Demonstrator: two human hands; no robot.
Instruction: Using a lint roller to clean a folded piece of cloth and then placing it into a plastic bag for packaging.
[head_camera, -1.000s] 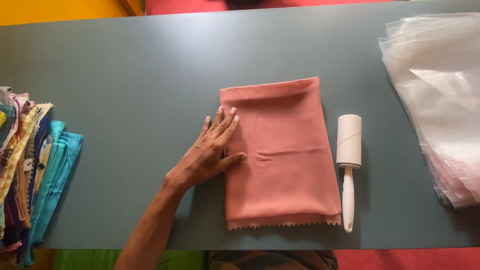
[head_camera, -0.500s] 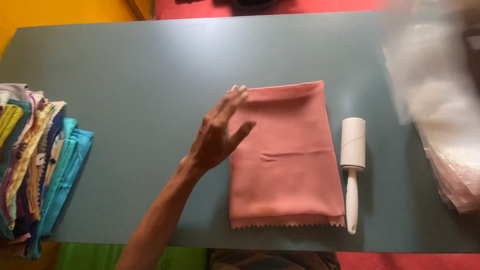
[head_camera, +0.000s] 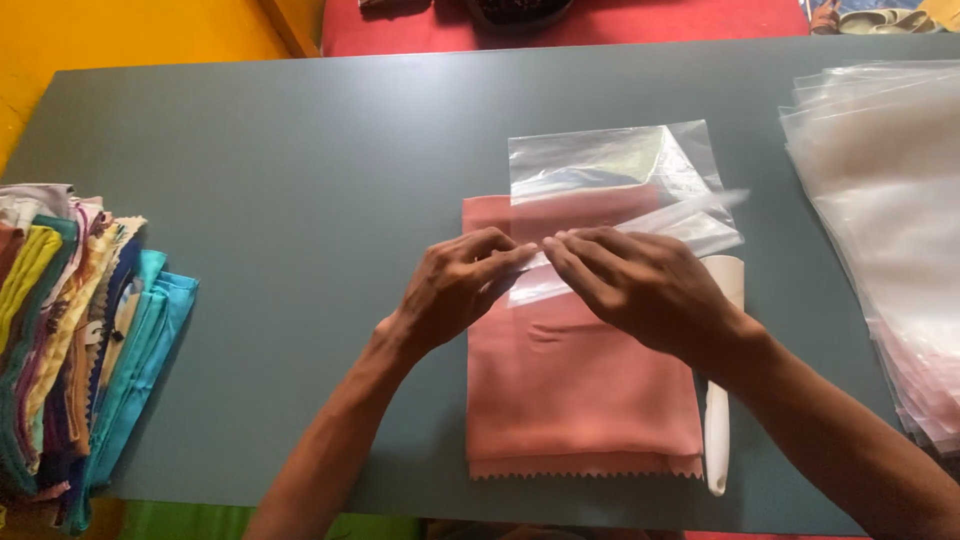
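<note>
grey table (head_camera: 300, 200), both hands (head_camera: 560, 285) seemingly pinching clear plastic bag (head_camera: 610, 190) (over folded pink cloth (head_camera: 580, 400))

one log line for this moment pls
left hand: pinching clear plastic bag | right hand: pinching same bag | bag over folded pink cloth

Both hands meet at centre, left hand (head_camera: 455, 290) and right hand (head_camera: 640, 285) with fingertips pinched together, forearms angled inward
</note>
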